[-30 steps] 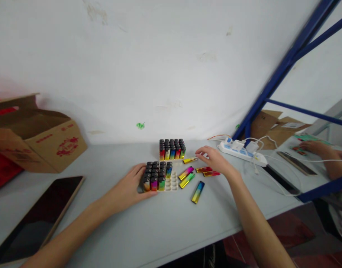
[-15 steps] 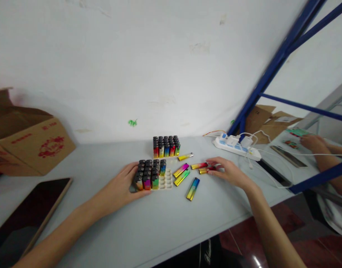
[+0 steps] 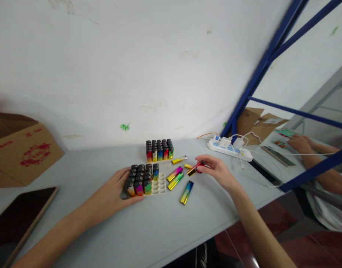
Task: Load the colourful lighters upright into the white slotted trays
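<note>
My left hand is wrapped round the left side of a white tray filled mostly with black-topped lighters, several slots at its right bare. Between the fingertips of my right hand is a red and gold lighter, tilted and raised slightly off the table. Another red and gold lighter lies partly hidden behind it. Loose nearby are a magenta and gold lighter, a green and gold lighter, a blue and yellow lighter and a yellow lighter.
A second tray's lighters stand near the wall. To the left are a cardboard box and a dark tablet. A power strip with cables lies right, by a blue frame. Another person's hands work beyond it.
My right hand has picked up a red and gold lighter and shifted it toward the tray. My left hand stays on the tray. The view has turned slightly right.
</note>
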A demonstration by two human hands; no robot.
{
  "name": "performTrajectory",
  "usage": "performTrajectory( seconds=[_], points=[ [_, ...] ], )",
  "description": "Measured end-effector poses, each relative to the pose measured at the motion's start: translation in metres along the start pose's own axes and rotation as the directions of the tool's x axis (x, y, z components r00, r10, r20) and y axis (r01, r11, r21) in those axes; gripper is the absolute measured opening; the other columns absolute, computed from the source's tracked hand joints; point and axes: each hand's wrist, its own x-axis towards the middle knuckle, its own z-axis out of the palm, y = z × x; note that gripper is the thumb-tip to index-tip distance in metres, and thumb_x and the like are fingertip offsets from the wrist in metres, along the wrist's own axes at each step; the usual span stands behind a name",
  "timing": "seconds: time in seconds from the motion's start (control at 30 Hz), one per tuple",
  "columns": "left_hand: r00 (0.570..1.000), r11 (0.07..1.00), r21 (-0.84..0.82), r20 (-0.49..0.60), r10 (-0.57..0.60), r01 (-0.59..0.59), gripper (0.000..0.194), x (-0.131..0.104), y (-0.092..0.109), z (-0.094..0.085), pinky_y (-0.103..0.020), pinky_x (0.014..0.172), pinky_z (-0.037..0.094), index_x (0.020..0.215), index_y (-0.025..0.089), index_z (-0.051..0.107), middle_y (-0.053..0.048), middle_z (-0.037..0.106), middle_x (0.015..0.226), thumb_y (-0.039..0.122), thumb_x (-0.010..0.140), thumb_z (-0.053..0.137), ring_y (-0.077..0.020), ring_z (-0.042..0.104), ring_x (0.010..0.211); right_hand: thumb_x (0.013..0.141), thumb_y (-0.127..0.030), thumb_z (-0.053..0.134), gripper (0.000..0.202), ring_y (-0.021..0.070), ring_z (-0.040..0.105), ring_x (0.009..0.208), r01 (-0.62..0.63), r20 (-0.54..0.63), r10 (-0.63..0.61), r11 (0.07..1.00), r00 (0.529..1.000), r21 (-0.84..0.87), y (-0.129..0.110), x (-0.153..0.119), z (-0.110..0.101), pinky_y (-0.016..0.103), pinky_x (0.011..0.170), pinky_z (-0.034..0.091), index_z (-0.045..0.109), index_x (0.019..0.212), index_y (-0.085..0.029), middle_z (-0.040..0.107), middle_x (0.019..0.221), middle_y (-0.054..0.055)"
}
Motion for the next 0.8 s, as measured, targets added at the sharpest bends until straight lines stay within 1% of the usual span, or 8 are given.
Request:
performTrajectory(
  seconds=[0.13, 0.3, 0.37, 0.43, 0.53, 0.6, 0.7, 0.8],
  points=[
    [1.0, 1.0, -0.005, 0.01, 0.009, -0.009, 0.091, 0.0, 0.001, -0.002, -0.067, 0.143, 0.067, 0.168, 0.027, 0.081, -0.019, 0.083, 0.177, 0.092, 0.104, 0.088, -0.0511, 0.082, 0.162, 0.083, -0.078, 0.121, 0.068, 0.0241, 0.083, 0.095, -0.064, 0.046, 0.056, 0.976, 0.997, 0.209, -0.008, 0.026, 0.043, 0.04, 0.096, 0.071, 0.099, 0.119, -0.025, 0.09, 0.104, 0.005],
    [1.0, 1.0, -0.015, 0.017, 0.004, -0.004, 0.088, 0.001, 0.006, -0.007, -0.066, 0.144, 0.067, 0.162, 0.027, 0.084, -0.02, 0.084, 0.176, 0.09, 0.101, 0.093, -0.0517, 0.082, 0.162, 0.085, -0.086, 0.117, 0.07, 0.0261, 0.086, 0.102, -0.033, 0.132, -0.023, 0.914, 0.991, 0.405, -0.028, 0.055, 0.089, 0.044, 0.101, 0.073, 0.092, 0.118, -0.029, 0.088, 0.107, 0.004],
    [1.0, 1.0, -0.012, 0.018, 0.005, -0.005, 0.088, 0.001, 0.009, -0.007, -0.065, 0.144, 0.067, 0.161, 0.025, 0.085, -0.021, 0.084, 0.176, 0.089, 0.101, 0.094, -0.0519, 0.082, 0.163, 0.089, -0.089, 0.112, 0.07, 0.0236, 0.082, 0.091, -0.028, 0.169, -0.049, 0.905, 0.984, 0.425, -0.035, 0.063, 0.1, 0.042, 0.093, 0.073, 0.086, 0.12, -0.032, 0.083, 0.098, 0.0],
    [1.0, 1.0, -0.018, 0.015, 0.016, -0.015, 0.085, 0.001, 0.01, -0.006, -0.065, 0.143, 0.067, 0.161, 0.026, 0.085, -0.02, 0.084, 0.175, 0.087, 0.102, 0.094, -0.0514, 0.082, 0.162, 0.092, -0.092, 0.108, 0.071, 0.0182, 0.068, 0.074, -0.014, 0.164, -0.062, 0.904, 0.985, 0.426, -0.037, 0.067, 0.108, 0.035, 0.077, 0.067, 0.079, 0.121, -0.034, 0.069, 0.085, -0.007],
    [1.0, 0.999, -0.03, 0.012, 0.026, -0.025, 0.083, 0.0, 0.011, -0.005, -0.066, 0.144, 0.067, 0.164, 0.029, 0.084, -0.018, 0.084, 0.175, 0.084, 0.102, 0.096, -0.0503, 0.081, 0.163, 0.094, -0.097, 0.101, 0.073, 0.0134, 0.038, 0.06, 0.015, 0.087, -0.048, 0.939, 0.995, 0.343, -0.03, 0.066, 0.119, 0.025, 0.056, 0.04, 0.073, 0.12, -0.034, 0.047, 0.075, -0.013],
    [1.0, 0.999, -0.032, 0.019, 0.022, -0.021, 0.085, 0.0, 0.011, -0.005, -0.066, 0.145, 0.065, 0.166, 0.029, 0.083, -0.017, 0.084, 0.177, 0.085, 0.102, 0.096, -0.0503, 0.08, 0.165, 0.097, -0.1, 0.094, 0.073, 0.0138, 0.03, 0.059, 0.043, 0.018, -0.048, 0.975, 0.999, 0.219, -0.021, 0.062, 0.125, 0.026, 0.052, 0.029, 0.072, 0.113, -0.032, 0.04, 0.072, -0.013],
    [1.0, 0.999, -0.04, 0.024, 0.019, -0.018, 0.088, 0.0, 0.009, -0.006, -0.063, 0.145, 0.065, 0.168, 0.031, 0.083, -0.016, 0.084, 0.177, 0.087, 0.101, 0.095, -0.05, 0.079, 0.166, 0.101, -0.102, 0.083, 0.075, 0.0159, 0.035, 0.062, 0.08, -0.073, -0.078, 0.997, 0.994, 0.023, -0.008, 0.056, 0.133, 0.03, 0.055, 0.031, 0.064, 0.09, -0.031, 0.04, 0.067, -0.01],
    [0.999, 0.998, -0.058, 0.032, 0.02, -0.018, 0.087, 0.0, 0.008, -0.006, -0.062, 0.146, 0.065, 0.167, 0.031, 0.083, -0.017, 0.084, 0.177, 0.087, 0.102, 0.095, -0.0493, 0.079, 0.166, 0.104, -0.092, 0.075, 0.073, 0.0168, 0.039, 0.065, 0.06, -0.108, -0.077, 0.987, 0.991, -0.147, -0.001, 0.055, 0.138, 0.033, 0.06, 0.032, 0.049, 0.071, -0.032, 0.042, 0.064, -0.006]
  ],
)
